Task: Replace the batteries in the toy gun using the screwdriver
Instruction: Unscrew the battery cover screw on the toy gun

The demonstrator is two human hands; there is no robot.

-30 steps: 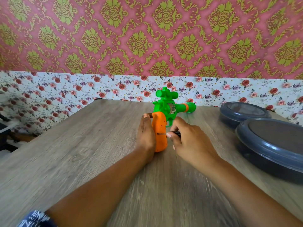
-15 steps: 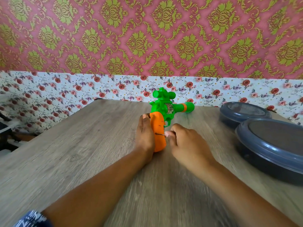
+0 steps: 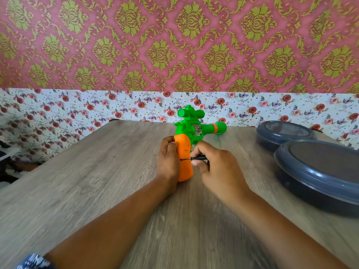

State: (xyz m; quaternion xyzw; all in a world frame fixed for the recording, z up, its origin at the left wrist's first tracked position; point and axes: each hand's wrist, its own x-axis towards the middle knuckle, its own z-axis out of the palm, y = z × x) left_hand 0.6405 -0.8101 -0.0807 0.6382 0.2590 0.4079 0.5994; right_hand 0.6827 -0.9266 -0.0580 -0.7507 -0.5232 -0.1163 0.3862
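Centrally on the table (image 3: 81,191), toward its far edge: toy gun (image 3: 191,131) with orange grip (image 3: 184,158) running near to far. Left hand (image 3: 168,162) clasping the grip's left side, fingers closed on it. Screwdriver (image 3: 194,158) lying crosswise, tip at the grip's right face, pinched in right hand (image 3: 219,169), the nearer to the screw. Further right, near the table's right edge, two dark lidded containers (image 3: 318,171).

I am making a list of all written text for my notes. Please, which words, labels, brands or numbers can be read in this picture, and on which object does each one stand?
None: no readable text.
Toy gun: no lettering on its orange grip or green body.
Screwdriver: no marking visible.
Two dark lidded containers: no label visible.
Sleeve: a white pattern, too blurred to say if it is writing.
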